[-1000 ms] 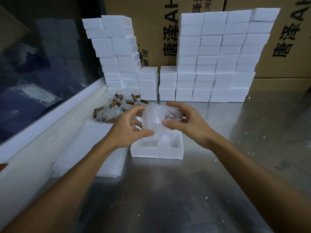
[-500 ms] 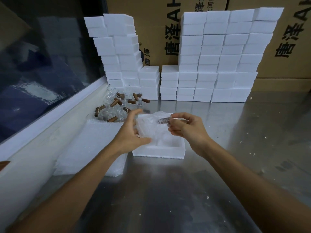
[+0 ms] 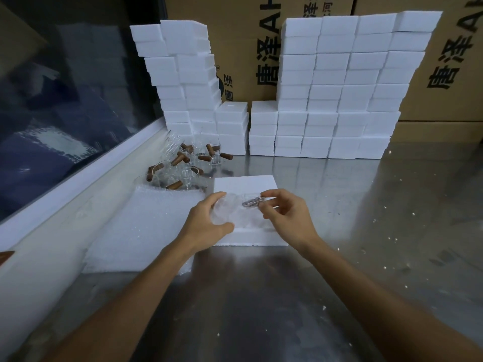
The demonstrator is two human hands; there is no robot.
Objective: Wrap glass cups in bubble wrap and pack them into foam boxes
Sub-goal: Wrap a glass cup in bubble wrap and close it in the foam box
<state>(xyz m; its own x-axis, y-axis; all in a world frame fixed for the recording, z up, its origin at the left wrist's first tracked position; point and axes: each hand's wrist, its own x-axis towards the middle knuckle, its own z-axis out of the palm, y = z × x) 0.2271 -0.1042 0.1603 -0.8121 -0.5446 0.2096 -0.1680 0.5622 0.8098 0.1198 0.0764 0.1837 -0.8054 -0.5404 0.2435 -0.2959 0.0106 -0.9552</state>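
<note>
1. While the wrapped cup (image 3: pixel 236 214) sits in the open foam box (image 3: pixel 245 185) on the desk (image 3: pixel 366 231), both hands work at it in the head view.
2. Left hand (image 3: pixel 206 226): the grip curls round the left side of the bubble-wrapped cup, thumb low at the front, fingers over the top edge.
3. Right hand (image 3: pixel 286 218): the grip is narrow, with thumb and fingertips pinching the wrap at the covered handle (image 3: pixel 252 202), which points right.
4. A stack of bubble wrap sheets (image 3: pixel 146 231) lies flat just left of the box, under the left forearm.
5. Unwrapped glass cups (image 3: pixel 188 165) with brown wooden handles stand and lie grouped behind the sheets, near the window ledge (image 3: pixel 78 176).
6. Stacked foam boxes (image 3: pixel 339 87) form two piles at the back of the desk, in front of printed cardboard cartons (image 3: pixel 444 74).
</note>
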